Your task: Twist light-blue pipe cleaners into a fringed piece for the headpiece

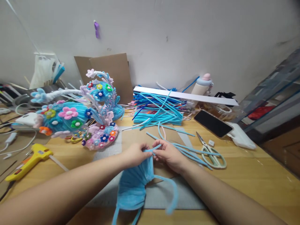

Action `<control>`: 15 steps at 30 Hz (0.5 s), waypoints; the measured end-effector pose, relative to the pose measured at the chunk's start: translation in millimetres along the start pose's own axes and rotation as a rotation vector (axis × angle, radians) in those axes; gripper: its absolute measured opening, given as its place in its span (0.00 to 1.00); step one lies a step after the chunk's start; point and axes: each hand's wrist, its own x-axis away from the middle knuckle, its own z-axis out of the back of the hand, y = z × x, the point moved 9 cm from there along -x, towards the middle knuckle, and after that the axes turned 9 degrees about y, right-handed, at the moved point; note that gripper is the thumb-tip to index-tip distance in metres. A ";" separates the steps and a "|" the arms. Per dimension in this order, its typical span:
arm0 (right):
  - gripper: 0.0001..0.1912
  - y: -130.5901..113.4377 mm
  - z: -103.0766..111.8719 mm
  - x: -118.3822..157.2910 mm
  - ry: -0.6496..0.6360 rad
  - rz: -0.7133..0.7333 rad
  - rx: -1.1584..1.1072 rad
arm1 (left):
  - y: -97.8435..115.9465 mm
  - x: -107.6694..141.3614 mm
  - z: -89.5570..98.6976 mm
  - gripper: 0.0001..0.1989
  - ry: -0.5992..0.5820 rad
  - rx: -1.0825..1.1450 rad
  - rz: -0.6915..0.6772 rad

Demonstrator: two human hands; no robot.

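Observation:
A light-blue piece made of pipe cleaners [134,187] laid side by side hangs below my hands, with loose ends curling out at its right and bottom. My left hand [138,154] is closed, pinching the top of this piece. Close beside it, my right hand [170,154] pinches a light-blue pipe cleaner [157,147] at the same top edge. The fingertips of both hands nearly meet there. Several loose blue pipe cleaners [189,153] lie just right of my right hand, near the green-handled scissors [213,154].
Pipe-cleaner flower ornaments [67,117] stand at the left, beside a yellow glue gun [31,162]. A pile of pipe cleaners [159,109] lies at the back under a white strip [185,96]. A phone [213,122] and a bottle [202,84] are at the right.

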 end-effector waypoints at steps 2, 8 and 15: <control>0.17 -0.4 -1.3 1.9 0.020 0.023 -0.025 | -0.3 -2.7 -4.9 0.12 -0.028 0.156 -0.018; 0.14 8.3 -7.5 7.2 0.005 -0.092 -0.022 | -10.4 -1.9 -6.2 0.13 0.010 0.420 0.034; 0.12 11.5 -10.2 6.7 0.039 -0.073 0.029 | -13.7 8.4 -6.6 0.15 -0.112 0.417 0.030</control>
